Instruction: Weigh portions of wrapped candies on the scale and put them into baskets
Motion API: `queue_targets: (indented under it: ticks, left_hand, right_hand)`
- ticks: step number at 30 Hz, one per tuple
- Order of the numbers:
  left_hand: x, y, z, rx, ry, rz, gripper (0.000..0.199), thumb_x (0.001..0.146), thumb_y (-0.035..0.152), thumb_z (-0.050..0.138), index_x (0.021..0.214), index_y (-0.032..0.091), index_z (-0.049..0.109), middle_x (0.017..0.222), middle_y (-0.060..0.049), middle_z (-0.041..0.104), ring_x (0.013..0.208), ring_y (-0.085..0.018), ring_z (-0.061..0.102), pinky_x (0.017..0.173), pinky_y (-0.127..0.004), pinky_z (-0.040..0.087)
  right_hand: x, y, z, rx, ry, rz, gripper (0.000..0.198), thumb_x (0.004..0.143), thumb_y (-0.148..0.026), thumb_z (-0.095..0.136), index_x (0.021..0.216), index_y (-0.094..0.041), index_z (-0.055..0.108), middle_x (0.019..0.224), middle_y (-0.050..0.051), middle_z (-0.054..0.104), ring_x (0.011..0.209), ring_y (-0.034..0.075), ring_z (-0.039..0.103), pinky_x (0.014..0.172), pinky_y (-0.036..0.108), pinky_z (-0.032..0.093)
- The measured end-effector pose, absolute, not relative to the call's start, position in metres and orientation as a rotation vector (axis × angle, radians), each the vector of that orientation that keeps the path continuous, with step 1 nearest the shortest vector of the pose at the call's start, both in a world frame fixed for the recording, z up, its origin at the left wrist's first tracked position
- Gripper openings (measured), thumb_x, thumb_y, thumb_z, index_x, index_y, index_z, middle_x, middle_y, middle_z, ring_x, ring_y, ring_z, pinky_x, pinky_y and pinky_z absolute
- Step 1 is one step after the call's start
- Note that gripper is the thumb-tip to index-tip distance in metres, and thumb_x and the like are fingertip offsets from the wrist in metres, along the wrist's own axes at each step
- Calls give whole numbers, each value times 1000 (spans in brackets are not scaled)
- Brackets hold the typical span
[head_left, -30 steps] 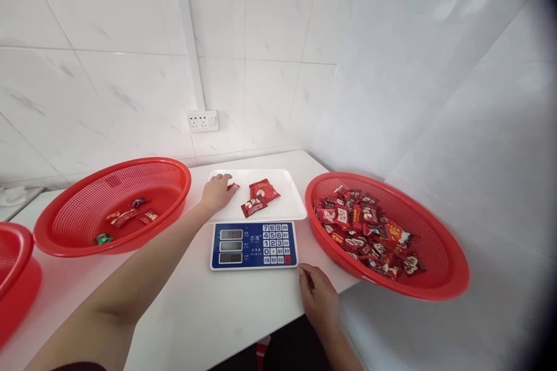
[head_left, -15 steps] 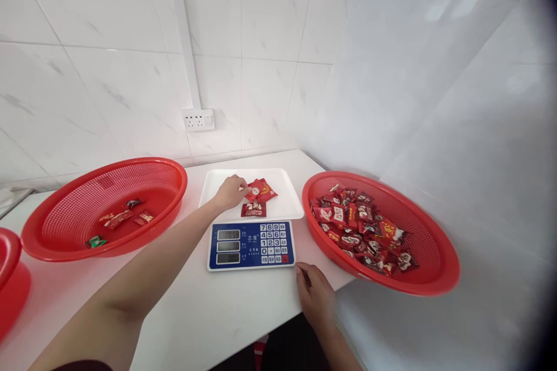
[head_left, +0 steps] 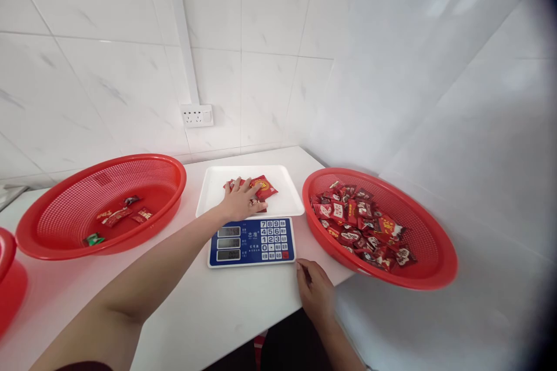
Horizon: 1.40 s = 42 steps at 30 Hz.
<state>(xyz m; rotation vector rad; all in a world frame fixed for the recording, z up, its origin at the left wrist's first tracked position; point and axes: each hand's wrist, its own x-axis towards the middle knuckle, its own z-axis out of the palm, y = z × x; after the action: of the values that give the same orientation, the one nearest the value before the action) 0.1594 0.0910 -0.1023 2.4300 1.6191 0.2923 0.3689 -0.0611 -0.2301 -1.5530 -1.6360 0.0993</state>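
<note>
My left hand (head_left: 241,201) lies with spread fingers over several red snack packets (head_left: 264,187) on the white tray (head_left: 289,197) of a digital scale (head_left: 251,243). Its palm and fingers partly cover them. Beside the scale's lower right corner, my right hand (head_left: 317,290) rests at the table edge with fingers curled and pressed together; whether something small is inside cannot be made out. Close to that hand stands a red plastic basket (head_left: 435,261), holding many small packets (head_left: 352,232) in red and brown wrappers.
Another red basket (head_left: 56,232) stands at the left with a few red packets (head_left: 115,217) and a green one (head_left: 93,239). Part of a third red basket (head_left: 5,255) shows at the left edge. A tiled wall with a socket (head_left: 197,116) rises behind the white table (head_left: 191,313).
My left hand has gone from pinching at a packet to spreading its fingers flat over the packets, slightly nearer the scale's display. My right hand stays where it was.
</note>
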Motion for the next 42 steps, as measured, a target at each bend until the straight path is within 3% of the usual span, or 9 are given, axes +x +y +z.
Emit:
queue_targets:
  ticks: [4,12,16,19,22,26,30,38,42]
  left_hand:
    - [171,97,-103,2430,1600,205,74,76,72,30,138,32,27,149,-8,18,135,-38,2,101,-64,-1]
    - [171,97,-95,2414,1646,259,73,78,69,35,139,30,26,149,-10,19,134,-42,6,100,-66,4]
    - [174,58,-84,2476,1609,531,64,88,56,28,141,23,17,150,-9,15,137,-30,-1,108,-53,5]
    - [178,3,-93,2497,1216,781,58,90,49,30,140,21,21,147,-7,24,137,-23,9,110,-42,17]
    - [183,-52,-126,2534,734,563,57,88,48,39,138,23,28,142,-8,35,135,-25,21,110,-44,19]
    - [188,-91,-181,2477,379,336,62,84,53,45,138,25,30,143,-13,31,132,-30,26,107,-46,23]
    - [192,-91,-207,2389,326,282,66,81,57,45,137,24,32,143,-14,31,131,-31,26,109,-47,19]
    - [192,-79,-196,2133,430,309,50,80,45,54,126,26,47,126,-6,56,117,-23,49,110,-44,22]
    - [192,-73,-189,1950,553,276,43,76,42,57,116,27,56,116,-5,62,109,-26,54,99,-42,38]
  right_hand:
    - [368,-61,-230,-1557,-1631,82,28,88,-33,39,87,-18,62,75,5,66,68,17,61,61,26,47]
    - [370,-61,-232,-1542,-1646,84,27,88,-32,40,86,-18,62,75,5,65,68,16,60,62,26,47]
    - [370,-61,-234,-1544,-1638,80,27,88,-32,40,86,-17,62,75,6,65,69,17,60,62,27,47]
    - [370,-61,-237,-1536,-1635,83,25,87,-31,40,88,-18,62,75,6,65,69,17,60,63,28,48]
    - [371,-61,-238,-1539,-1635,97,25,87,-31,40,88,-19,62,75,5,65,68,17,60,63,28,48]
    - [370,-61,-235,-1564,-1641,113,23,87,-30,41,87,-19,61,75,5,64,67,15,59,63,27,48]
    - [368,-61,-232,-1558,-1634,93,21,87,-27,42,88,-18,61,77,5,64,70,16,59,65,28,48]
    - [362,-57,-228,-1639,-1570,45,21,86,-26,42,86,-19,61,74,5,64,69,16,59,65,28,48]
    - [360,-56,-229,-1701,-1537,8,21,86,-27,42,84,-19,61,73,4,63,67,16,58,64,29,48]
